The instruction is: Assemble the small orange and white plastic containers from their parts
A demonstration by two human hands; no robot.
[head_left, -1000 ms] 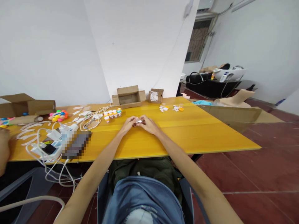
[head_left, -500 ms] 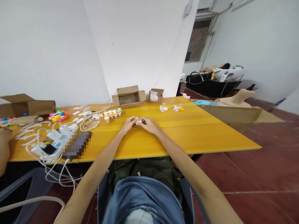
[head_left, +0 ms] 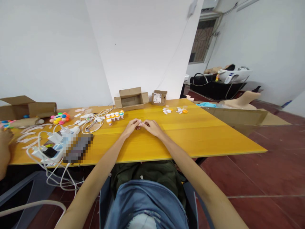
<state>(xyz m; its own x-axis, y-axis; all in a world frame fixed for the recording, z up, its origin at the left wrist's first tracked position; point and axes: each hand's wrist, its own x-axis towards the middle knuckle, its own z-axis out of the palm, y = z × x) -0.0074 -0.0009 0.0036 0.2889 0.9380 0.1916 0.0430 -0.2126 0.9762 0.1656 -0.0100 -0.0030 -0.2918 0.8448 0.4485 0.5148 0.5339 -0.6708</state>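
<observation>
Over the middle of the yellow wooden table (head_left: 190, 136), my left hand (head_left: 132, 126) and my right hand (head_left: 152, 127) meet fingertip to fingertip. Both are closed in a pinch around one small whitish piece (head_left: 141, 123), mostly covered by the fingers, so its kind does not show. Left of my hands stands a cluster of small white items with orange and blue-green rings (head_left: 115, 116). Beyond my right hand lie two little groups of white and orange parts: one white group (head_left: 167, 110), and another with an orange ring (head_left: 185, 111).
An open cardboard box (head_left: 131, 98) and a smaller box (head_left: 159, 98) stand by the wall. To the left are colourful balls (head_left: 59, 118), a power strip (head_left: 60, 148) with tangled white cables, a blurred-out dark device (head_left: 79, 148) and another person's arm (head_left: 4, 149).
The small piece between my fingertips has turned or shifted, and less of it shows now. My arms stay in nearly the same place.
</observation>
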